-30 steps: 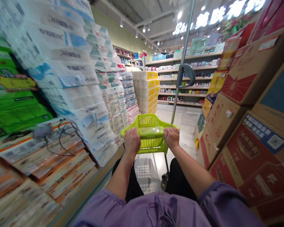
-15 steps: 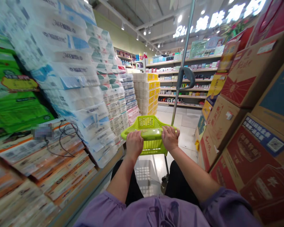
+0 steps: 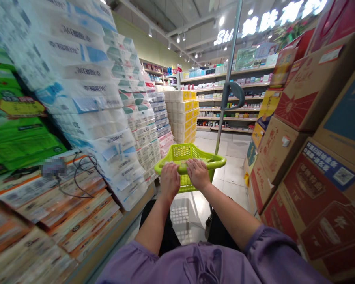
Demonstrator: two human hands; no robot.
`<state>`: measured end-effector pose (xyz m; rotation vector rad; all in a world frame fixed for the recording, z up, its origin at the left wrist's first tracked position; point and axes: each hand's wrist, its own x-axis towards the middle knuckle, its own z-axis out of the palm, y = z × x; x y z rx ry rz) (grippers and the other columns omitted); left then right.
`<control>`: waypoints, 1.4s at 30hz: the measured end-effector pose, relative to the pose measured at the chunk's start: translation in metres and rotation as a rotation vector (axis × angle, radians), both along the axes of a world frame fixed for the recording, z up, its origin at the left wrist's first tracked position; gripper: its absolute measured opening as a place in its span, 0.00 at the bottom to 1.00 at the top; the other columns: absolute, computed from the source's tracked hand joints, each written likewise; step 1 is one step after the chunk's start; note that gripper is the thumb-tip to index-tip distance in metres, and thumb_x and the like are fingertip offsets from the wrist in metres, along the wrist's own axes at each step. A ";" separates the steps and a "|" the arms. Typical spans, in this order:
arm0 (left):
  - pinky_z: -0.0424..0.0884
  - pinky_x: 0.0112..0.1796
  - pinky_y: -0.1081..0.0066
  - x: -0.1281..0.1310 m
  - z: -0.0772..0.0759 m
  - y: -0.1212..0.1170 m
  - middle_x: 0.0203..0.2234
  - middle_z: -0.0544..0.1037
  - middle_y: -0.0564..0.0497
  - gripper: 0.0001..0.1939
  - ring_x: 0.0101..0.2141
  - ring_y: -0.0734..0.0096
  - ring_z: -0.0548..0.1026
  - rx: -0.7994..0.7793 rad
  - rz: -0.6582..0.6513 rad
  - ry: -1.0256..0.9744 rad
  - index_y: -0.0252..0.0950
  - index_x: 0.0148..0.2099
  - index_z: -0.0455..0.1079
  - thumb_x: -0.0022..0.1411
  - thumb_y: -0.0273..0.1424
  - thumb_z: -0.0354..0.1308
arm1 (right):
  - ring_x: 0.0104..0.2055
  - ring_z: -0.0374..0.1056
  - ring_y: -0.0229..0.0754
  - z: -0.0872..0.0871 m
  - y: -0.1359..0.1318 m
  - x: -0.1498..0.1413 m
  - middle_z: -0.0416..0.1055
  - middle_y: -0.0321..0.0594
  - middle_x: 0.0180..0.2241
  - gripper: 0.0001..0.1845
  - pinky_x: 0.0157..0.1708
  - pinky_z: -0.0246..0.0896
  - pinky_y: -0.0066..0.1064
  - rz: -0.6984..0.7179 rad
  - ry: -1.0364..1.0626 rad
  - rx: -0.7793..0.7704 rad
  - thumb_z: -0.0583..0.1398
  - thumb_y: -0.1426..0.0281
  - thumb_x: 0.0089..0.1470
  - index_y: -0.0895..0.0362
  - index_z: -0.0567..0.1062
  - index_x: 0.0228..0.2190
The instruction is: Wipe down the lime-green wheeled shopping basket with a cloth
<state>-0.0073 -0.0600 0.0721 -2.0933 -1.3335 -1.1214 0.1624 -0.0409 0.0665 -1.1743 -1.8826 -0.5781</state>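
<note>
A lime-green plastic shopping cart (image 3: 211, 165) stands straight in front of my body, with a perforated basket. My left hand (image 3: 169, 178) is closed over the left part of its push bar. Closer to the middle of the bar, my right hand (image 3: 198, 172) curls its fingers over it, with a narrow gap between the two hands. A clear cover strip shows on the bar near my fingers. The bar's right end is uncovered. From the cart's right side rises a metal pole (image 3: 221, 134) with a grey hook-shaped piece (image 3: 233, 96).
Tall stacks of wrapped tissue packs (image 3: 90, 94) line the left. Cardboard cartons (image 3: 301, 94) are piled along the right. Between them runs a tiled floor (image 3: 227, 167) towards stocked shelves (image 3: 227, 90). A cable (image 3: 85, 173) lies on orange-and-white packs at lower left.
My right hand has slid left along the push bar, from its right end towards the middle. My left hand stays on the bar. The view has shifted slightly.
</note>
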 end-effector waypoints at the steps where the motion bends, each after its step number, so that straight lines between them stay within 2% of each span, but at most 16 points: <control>1: 0.58 0.59 0.55 0.006 -0.001 -0.002 0.50 0.73 0.43 0.18 0.56 0.57 0.65 0.000 -0.022 0.041 0.35 0.53 0.67 0.61 0.25 0.47 | 0.55 0.63 0.47 0.000 0.000 0.000 0.72 0.42 0.51 0.16 0.56 0.49 0.39 0.001 0.004 0.003 0.52 0.68 0.63 0.55 0.72 0.50; 4: 0.54 0.60 0.53 0.005 -0.002 -0.006 0.55 0.71 0.45 0.22 0.58 0.56 0.64 -0.014 0.004 0.088 0.37 0.58 0.64 0.62 0.26 0.49 | 0.55 0.63 0.46 0.001 -0.002 0.002 0.72 0.42 0.51 0.17 0.56 0.49 0.39 0.013 0.004 -0.001 0.52 0.68 0.63 0.55 0.72 0.50; 9: 0.55 0.59 0.54 -0.018 0.006 -0.002 0.50 0.74 0.42 0.21 0.52 0.58 0.69 -0.038 0.182 -0.059 0.34 0.56 0.65 0.63 0.26 0.44 | 0.57 0.62 0.47 0.002 -0.005 0.002 0.71 0.42 0.52 0.17 0.57 0.48 0.40 0.034 0.026 -0.034 0.52 0.68 0.63 0.54 0.71 0.51; 12: 0.57 0.58 0.55 -0.006 0.009 -0.005 0.51 0.73 0.40 0.21 0.54 0.57 0.67 -0.062 0.113 -0.009 0.32 0.57 0.64 0.62 0.26 0.45 | 0.57 0.62 0.47 0.003 -0.006 -0.001 0.71 0.42 0.52 0.17 0.57 0.48 0.41 0.037 0.050 -0.043 0.52 0.68 0.63 0.54 0.71 0.51; 15: 0.56 0.59 0.55 0.006 0.008 -0.008 0.53 0.72 0.42 0.21 0.56 0.57 0.65 -0.083 0.015 0.091 0.35 0.57 0.64 0.62 0.27 0.47 | 0.56 0.62 0.47 0.003 -0.007 0.000 0.72 0.42 0.52 0.17 0.57 0.49 0.41 0.047 0.053 -0.037 0.52 0.68 0.63 0.54 0.72 0.51; 18: 0.58 0.57 0.54 -0.003 0.010 -0.005 0.51 0.74 0.43 0.20 0.53 0.58 0.68 -0.099 0.062 0.060 0.36 0.57 0.65 0.63 0.28 0.46 | 0.57 0.62 0.47 0.004 -0.008 0.005 0.72 0.42 0.52 0.17 0.56 0.50 0.41 0.066 0.051 -0.046 0.52 0.68 0.63 0.55 0.72 0.51; 22: 0.64 0.53 0.54 -0.020 0.017 0.003 0.48 0.76 0.41 0.20 0.49 0.57 0.72 -0.126 0.112 -0.143 0.33 0.55 0.66 0.64 0.28 0.42 | 0.56 0.64 0.50 0.012 -0.013 0.002 0.73 0.43 0.51 0.16 0.56 0.53 0.44 0.075 0.143 -0.129 0.52 0.67 0.62 0.55 0.75 0.47; 24: 0.67 0.51 0.57 -0.011 0.025 0.004 0.47 0.76 0.40 0.21 0.48 0.60 0.73 -0.160 0.036 -0.326 0.31 0.57 0.64 0.66 0.29 0.40 | 0.54 0.66 0.50 0.022 -0.017 -0.007 0.75 0.44 0.48 0.17 0.55 0.56 0.45 0.117 0.242 -0.192 0.52 0.65 0.63 0.56 0.75 0.46; 27: 0.69 0.50 0.63 0.020 0.037 -0.002 0.50 0.74 0.42 0.24 0.49 0.66 0.73 -0.260 -0.172 -0.593 0.33 0.63 0.57 0.71 0.33 0.33 | 0.53 0.67 0.45 0.041 -0.022 -0.025 0.73 0.45 0.49 0.23 0.53 0.61 0.39 0.335 0.395 -0.242 0.46 0.62 0.66 0.57 0.69 0.54; 29: 0.67 0.53 0.65 0.038 0.044 -0.007 0.55 0.71 0.44 0.27 0.55 0.69 0.69 -0.341 -0.321 -0.625 0.36 0.65 0.54 0.72 0.36 0.27 | 0.56 0.65 0.43 0.050 -0.021 -0.030 0.70 0.45 0.53 0.25 0.54 0.62 0.37 0.424 0.472 -0.216 0.43 0.62 0.67 0.58 0.63 0.59; 31: 0.64 0.56 0.66 0.044 0.047 -0.010 0.59 0.67 0.46 0.30 0.59 0.70 0.65 -0.371 -0.407 -0.562 0.37 0.66 0.53 0.71 0.37 0.22 | 0.57 0.63 0.44 0.053 -0.017 -0.028 0.69 0.46 0.54 0.26 0.54 0.62 0.39 0.370 0.516 -0.160 0.43 0.63 0.66 0.57 0.59 0.61; 33: 0.61 0.58 0.62 0.038 0.046 -0.009 0.60 0.65 0.44 0.30 0.60 0.67 0.62 -0.324 -0.339 -0.476 0.36 0.66 0.53 0.71 0.39 0.24 | 0.58 0.62 0.46 0.048 -0.012 -0.020 0.67 0.48 0.55 0.26 0.55 0.61 0.41 0.267 0.475 -0.120 0.43 0.66 0.66 0.58 0.58 0.62; 35: 0.59 0.58 0.55 0.028 0.041 -0.005 0.59 0.66 0.39 0.28 0.60 0.59 0.63 -0.262 -0.135 -0.380 0.32 0.64 0.56 0.71 0.39 0.30 | 0.59 0.60 0.50 0.037 -0.011 -0.014 0.66 0.50 0.57 0.25 0.57 0.57 0.45 0.181 0.333 -0.130 0.46 0.68 0.64 0.59 0.59 0.61; 38: 0.60 0.54 0.50 0.018 0.030 0.001 0.48 0.75 0.36 0.23 0.51 0.53 0.70 -0.240 0.118 -0.182 0.30 0.56 0.66 0.70 0.36 0.38 | 0.63 0.53 0.56 0.017 -0.015 -0.017 0.62 0.51 0.59 0.26 0.59 0.52 0.50 0.099 0.098 -0.188 0.51 0.70 0.61 0.59 0.61 0.60; 40: 0.61 0.52 0.52 0.016 0.023 0.002 0.39 0.78 0.39 0.19 0.45 0.55 0.73 -0.222 0.168 -0.063 0.32 0.49 0.70 0.69 0.33 0.40 | 0.64 0.50 0.55 0.009 -0.019 -0.021 0.60 0.49 0.61 0.27 0.60 0.48 0.49 0.109 0.010 -0.192 0.52 0.73 0.59 0.58 0.61 0.60; 42: 0.62 0.49 0.54 0.015 0.019 0.002 0.35 0.78 0.42 0.17 0.42 0.56 0.73 -0.182 0.177 -0.007 0.34 0.45 0.72 0.68 0.31 0.41 | 0.64 0.51 0.50 0.007 -0.020 -0.017 0.62 0.45 0.60 0.28 0.62 0.44 0.47 0.162 -0.051 -0.179 0.52 0.74 0.58 0.56 0.62 0.60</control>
